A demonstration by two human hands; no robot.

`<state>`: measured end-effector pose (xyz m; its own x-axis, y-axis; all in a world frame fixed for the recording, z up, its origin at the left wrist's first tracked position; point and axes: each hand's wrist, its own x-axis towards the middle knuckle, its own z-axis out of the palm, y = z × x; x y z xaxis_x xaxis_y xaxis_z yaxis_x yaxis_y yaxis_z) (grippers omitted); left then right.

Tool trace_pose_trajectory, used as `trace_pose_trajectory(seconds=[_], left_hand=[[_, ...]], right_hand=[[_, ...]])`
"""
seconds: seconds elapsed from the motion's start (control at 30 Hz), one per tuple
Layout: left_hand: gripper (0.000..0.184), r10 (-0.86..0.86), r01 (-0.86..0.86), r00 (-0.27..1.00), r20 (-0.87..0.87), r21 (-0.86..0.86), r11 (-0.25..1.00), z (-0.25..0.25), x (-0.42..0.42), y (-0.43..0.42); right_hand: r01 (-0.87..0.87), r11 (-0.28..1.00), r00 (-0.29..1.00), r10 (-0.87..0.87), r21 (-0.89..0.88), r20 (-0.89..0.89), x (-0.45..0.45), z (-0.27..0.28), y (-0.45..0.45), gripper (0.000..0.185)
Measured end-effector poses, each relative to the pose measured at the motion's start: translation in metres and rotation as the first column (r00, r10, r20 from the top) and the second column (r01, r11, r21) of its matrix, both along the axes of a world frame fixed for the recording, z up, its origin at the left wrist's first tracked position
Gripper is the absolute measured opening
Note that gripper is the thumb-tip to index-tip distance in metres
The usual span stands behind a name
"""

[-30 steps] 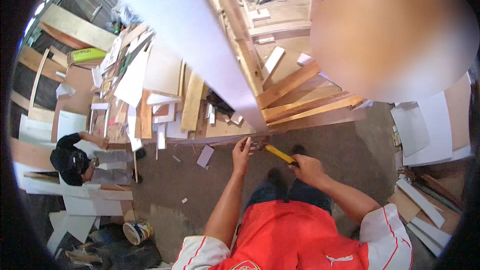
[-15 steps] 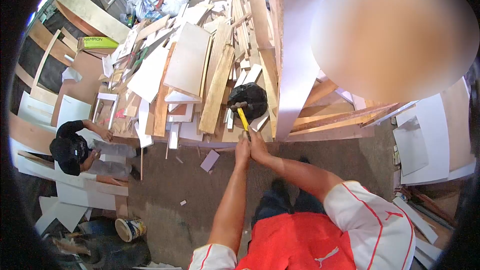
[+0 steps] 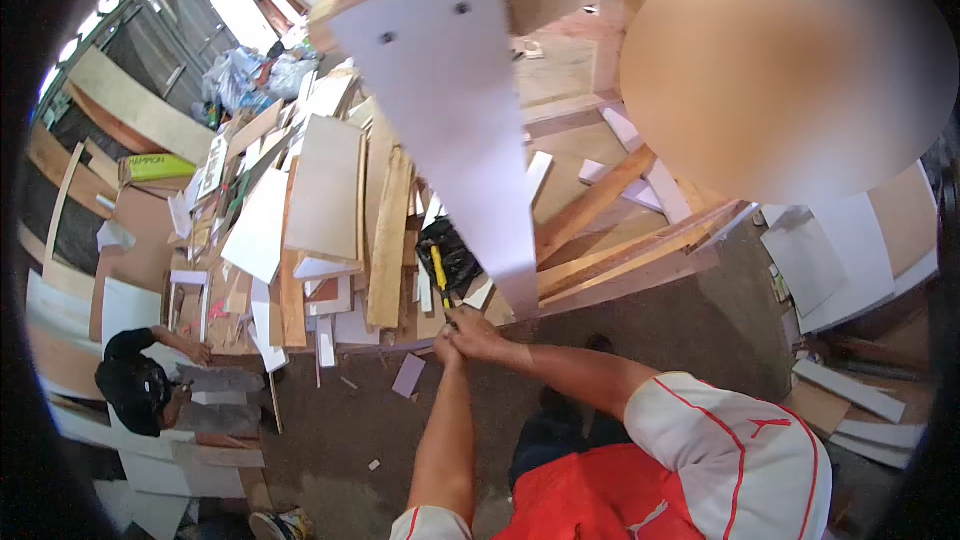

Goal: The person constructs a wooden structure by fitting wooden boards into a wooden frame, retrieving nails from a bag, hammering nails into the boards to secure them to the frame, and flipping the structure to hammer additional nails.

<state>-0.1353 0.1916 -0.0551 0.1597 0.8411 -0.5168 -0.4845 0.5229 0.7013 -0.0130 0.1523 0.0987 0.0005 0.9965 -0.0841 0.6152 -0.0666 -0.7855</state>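
A yellow-handled hammer (image 3: 438, 265) points away from me over a black plastic bag (image 3: 458, 258) on the wood-covered bench. My right hand (image 3: 476, 331) is closed round the dark lower end of its handle. Pressed against it, my left hand (image 3: 449, 347) is closed at the same handle end, its fingers partly hidden. The hammer's head is hard to make out against the bag. Just right of the bag stands a pale upright board (image 3: 450, 120) with two dark holes near its top.
Boards and offcuts (image 3: 325, 190) pile up left of the hammer. A wooden frame with slanted beams (image 3: 600, 200) is on the right. At left sits a person in a black cap (image 3: 132, 392). White panels (image 3: 845, 260) lean at far right; a bucket (image 3: 282, 524) is at lower left.
My view has shifted, so the pile and bag sit lower and farther left. The upright board now shows its holed top and leans across the view. Both hands stay at the hammer's handle.
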Motion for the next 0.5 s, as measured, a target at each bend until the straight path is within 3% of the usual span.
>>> trace_pose_trajectory(seconds=[0.07,0.1,0.13,0.17,0.23,0.3,0.33,0.37,0.43,0.47,0.5], left_hand=[[0.039,-0.029,0.025,0.977,0.210,0.019,0.999,-0.012,-0.003,0.001],[0.038,-0.174,0.215,0.910,-0.377,0.070,0.974,0.001,0.003,-0.002],[0.039,-0.208,0.396,0.512,-0.833,0.013,0.918,0.022,0.008,-0.011],[0.042,-0.115,0.363,0.521,-0.846,0.098,0.927,0.022,0.012,-0.010],[0.050,0.073,0.305,0.518,-0.852,0.263,0.915,0.021,0.019,-0.008],[0.062,0.222,0.178,0.785,-0.578,0.554,0.813,0.107,0.061,-0.027],[0.075,0.173,0.200,0.856,-0.488,0.619,0.760,0.182,0.087,-0.041],[0.078,0.175,0.179,0.896,-0.408,0.693,0.698,0.210,0.099,-0.049],[0.082,0.159,0.107,0.959,-0.236,0.818,0.566,0.239,0.121,-0.060],[0.086,0.173,0.009,0.976,-0.131,0.820,0.572,0.243,0.132,-0.057],[0.086,0.175,0.030,0.974,-0.147,0.843,0.537,0.254,0.141,-0.055]], right_hand=[[-0.050,0.985,0.991,0.070,0.165,-0.115,0.003,0.002,-0.018,0.053],[-0.112,0.957,0.986,0.140,0.266,-0.091,0.012,0.017,-0.028,0.052],[-0.174,0.916,0.976,0.208,0.361,-0.057,0.024,0.046,-0.045,0.052],[-0.235,0.862,0.962,0.271,0.450,-0.016,0.037,0.075,-0.062,0.051],[-0.263,0.848,0.951,0.308,0.460,-0.024,0.065,0.123,-0.089,0.052],[-0.239,0.807,0.965,0.260,0.540,0.039,0.098,0.161,-0.113,0.053],[-0.210,0.763,0.977,0.186,0.611,0.103,0.120,0.177,-0.125,0.055],[-0.187,0.713,0.982,0.107,0.676,0.158,0.143,0.190,-0.135,0.056],[-0.184,0.632,0.974,0.013,0.753,0.227,0.196,0.211,-0.146,0.047],[-0.088,0.636,0.969,-0.122,0.766,0.214,0.219,0.230,-0.158,0.050],[0.005,0.624,0.946,-0.257,0.782,0.199,0.241,0.250,-0.169,0.053]])
